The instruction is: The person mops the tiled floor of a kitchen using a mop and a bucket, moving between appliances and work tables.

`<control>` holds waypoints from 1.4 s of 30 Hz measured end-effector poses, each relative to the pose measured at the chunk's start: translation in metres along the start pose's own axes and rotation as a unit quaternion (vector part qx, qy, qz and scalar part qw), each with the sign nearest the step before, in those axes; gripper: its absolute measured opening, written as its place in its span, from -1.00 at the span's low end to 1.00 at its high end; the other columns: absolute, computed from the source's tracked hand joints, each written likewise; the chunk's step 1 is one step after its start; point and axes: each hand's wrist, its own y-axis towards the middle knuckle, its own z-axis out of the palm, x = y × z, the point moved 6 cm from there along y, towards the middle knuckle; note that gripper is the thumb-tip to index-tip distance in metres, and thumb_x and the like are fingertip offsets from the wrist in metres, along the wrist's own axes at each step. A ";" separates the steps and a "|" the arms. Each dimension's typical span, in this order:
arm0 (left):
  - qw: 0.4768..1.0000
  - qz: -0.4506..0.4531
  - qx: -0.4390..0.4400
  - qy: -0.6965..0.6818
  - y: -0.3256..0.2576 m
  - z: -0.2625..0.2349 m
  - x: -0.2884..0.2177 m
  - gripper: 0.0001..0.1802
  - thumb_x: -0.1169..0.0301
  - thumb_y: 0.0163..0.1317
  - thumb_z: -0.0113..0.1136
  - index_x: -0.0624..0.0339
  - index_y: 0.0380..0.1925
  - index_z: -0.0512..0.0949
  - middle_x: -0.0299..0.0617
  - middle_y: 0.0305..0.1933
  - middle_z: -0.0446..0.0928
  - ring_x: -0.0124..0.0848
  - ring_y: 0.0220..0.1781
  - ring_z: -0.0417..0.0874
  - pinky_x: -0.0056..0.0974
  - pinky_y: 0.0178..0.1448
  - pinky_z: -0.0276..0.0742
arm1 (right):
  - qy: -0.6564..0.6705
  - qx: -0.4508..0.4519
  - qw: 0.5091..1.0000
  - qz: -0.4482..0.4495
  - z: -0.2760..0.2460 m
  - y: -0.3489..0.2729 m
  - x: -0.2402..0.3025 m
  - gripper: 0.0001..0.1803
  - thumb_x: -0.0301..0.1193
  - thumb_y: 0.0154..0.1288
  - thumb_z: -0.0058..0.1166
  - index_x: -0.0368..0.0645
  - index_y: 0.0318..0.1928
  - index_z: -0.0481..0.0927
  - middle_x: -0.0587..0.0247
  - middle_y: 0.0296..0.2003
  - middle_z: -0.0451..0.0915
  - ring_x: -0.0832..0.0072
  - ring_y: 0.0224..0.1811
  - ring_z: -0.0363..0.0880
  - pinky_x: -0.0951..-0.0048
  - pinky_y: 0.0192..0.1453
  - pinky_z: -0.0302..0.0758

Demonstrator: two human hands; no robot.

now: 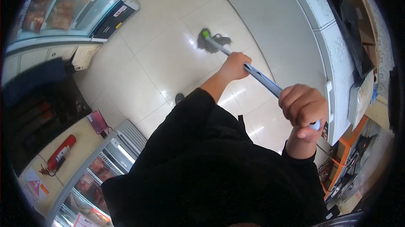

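Note:
A string mop with a grey-blue handle [265, 79] slants across the view, from near my right side down to the floor ahead. Its dark grey strands [209, 44] and green joint rest on the pale tiles. Around the middle of the handle, my left hand [237, 66] is closed. My right hand [304, 108] wraps round the upper end, whose pale blue tip shows below the fingers. Both arms are in black sleeves.
A big white chest freezer [278, 24] stands along the right, with a black bag [348, 33] on top. Glass-fronted fridges with packed meat [63, 12] line the left. A red fire extinguisher [62, 152] lies at lower left. Orange shelving [344, 163] holds tools at lower right.

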 end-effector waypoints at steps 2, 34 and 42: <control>0.999 -0.044 0.004 0.009 -0.023 -0.013 0.007 -0.79 0.36 -0.19 0.31 0.13 -0.67 0.45 -0.08 -0.55 0.49 -0.04 -0.42 0.53 -0.09 -0.31 0.43 | 0.048 0.004 0.999 0.005 -0.004 0.008 -0.007 -0.50 -0.31 0.13 0.20 -0.08 -0.77 0.19 0.40 -0.84 0.22 0.44 -0.87 0.20 0.42 -0.70 0.06; 0.989 0.122 0.030 -0.074 -0.006 0.065 0.005 -0.71 0.46 -0.16 0.26 0.11 -0.76 0.28 -0.16 -0.65 0.37 -0.12 -0.50 0.48 -0.10 -0.41 0.39 | -0.282 0.000 0.959 0.021 0.045 -0.075 -0.018 -0.67 -0.49 -0.07 0.07 -0.08 -0.76 0.19 0.28 -0.79 0.23 0.35 -0.79 0.25 0.37 -0.63 0.19; 0.967 -0.152 0.206 0.010 -0.129 0.044 -0.005 -0.83 0.24 -0.11 0.18 0.05 -0.57 0.62 -0.03 -0.43 0.61 0.01 -0.30 0.62 -0.02 -0.17 0.53 | 0.007 -0.195 0.980 0.027 0.043 -0.076 -0.003 -0.58 -0.28 0.32 -0.01 -0.01 -0.69 0.23 0.46 -0.82 0.25 0.55 -0.80 0.21 0.44 -0.64 0.13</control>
